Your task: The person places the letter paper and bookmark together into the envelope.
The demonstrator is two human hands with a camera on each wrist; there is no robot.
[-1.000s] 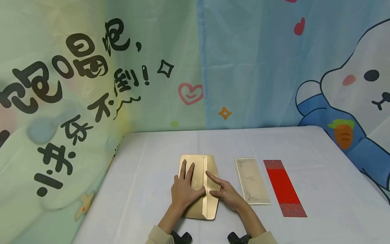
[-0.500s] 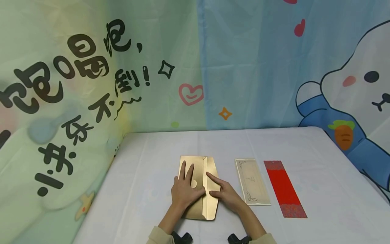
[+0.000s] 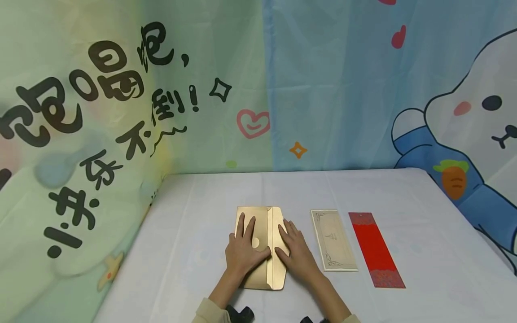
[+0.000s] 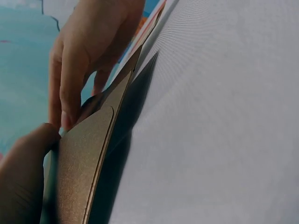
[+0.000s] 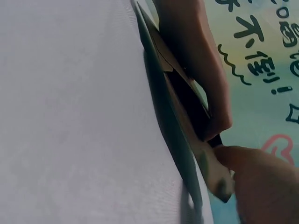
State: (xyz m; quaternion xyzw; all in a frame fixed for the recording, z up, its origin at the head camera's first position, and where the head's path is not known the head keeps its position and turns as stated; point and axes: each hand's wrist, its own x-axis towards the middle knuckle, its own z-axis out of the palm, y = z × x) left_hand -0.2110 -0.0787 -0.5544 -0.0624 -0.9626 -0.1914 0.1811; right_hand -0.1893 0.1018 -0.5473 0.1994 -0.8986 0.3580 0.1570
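A gold paper envelope (image 3: 258,213) lies on the white cloth in the head view, its flap (image 3: 277,280) to the right of a long crease. My left hand (image 3: 243,258) rests on the envelope with fingers spread and the thumb near the crease. On the flap lies my right hand (image 3: 300,255), fingers extended forward and thumb beside the crease. In the left wrist view, the right hand (image 4: 91,42) reaches down to the gold paper (image 4: 81,163) near my left thumb. A dark gap shows at the envelope's opening (image 5: 189,100) in the right wrist view.
To the right lies a cream card (image 3: 334,242) with a decorated border. Beyond it is a red paper strip (image 3: 376,249) with patterned ends. A printed fabric backdrop (image 3: 331,89) stands behind the white-covered table (image 3: 202,202).
My right hand has shifted from pinching the flap's right edge to lying over the flap with straighter fingers. My left hand keeps its place on the envelope.
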